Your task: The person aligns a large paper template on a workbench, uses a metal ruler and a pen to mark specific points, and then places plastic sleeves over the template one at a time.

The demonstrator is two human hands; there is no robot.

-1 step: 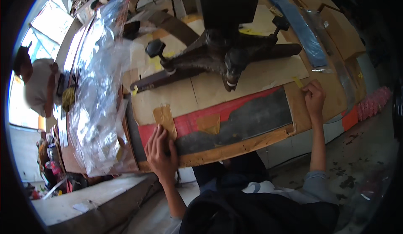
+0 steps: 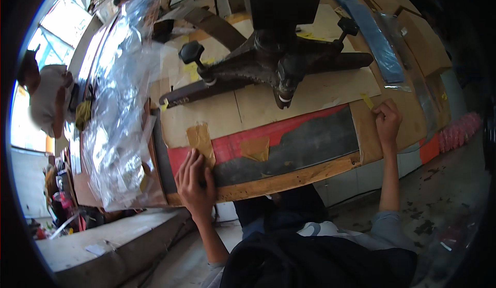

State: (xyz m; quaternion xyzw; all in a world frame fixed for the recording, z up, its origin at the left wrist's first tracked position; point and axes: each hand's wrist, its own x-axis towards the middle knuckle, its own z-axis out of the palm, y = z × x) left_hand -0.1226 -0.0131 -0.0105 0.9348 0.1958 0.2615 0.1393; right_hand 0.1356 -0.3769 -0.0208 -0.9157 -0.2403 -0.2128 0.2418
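Note:
My left hand (image 2: 195, 183) lies with fingers outstretched on the red and dark grey strip (image 2: 315, 138) along the table's near edge. Its fingertips are beside a brown tape patch (image 2: 200, 137), and a second brown tape patch (image 2: 255, 149) is stuck further right. At the right end, my right hand (image 2: 387, 120) pinches the lower end of a short yellow tape strip (image 2: 367, 101), by the corner of a pale board sheet (image 2: 206, 112). A black metal clamp-like frame (image 2: 279, 63) with two knobs stands on the sheet.
Crumpled clear plastic film (image 2: 121, 107) covers the table's left side. A blue wrapped strip (image 2: 374, 40) and a cardboard box (image 2: 423, 42) lie at the far right. Another person (image 2: 49, 96) is at the left. A pink bundle (image 2: 460, 132) is beyond the right edge.
The whole view has shifted slightly, with the table's left side a little higher. Both hands keep their places on the table.

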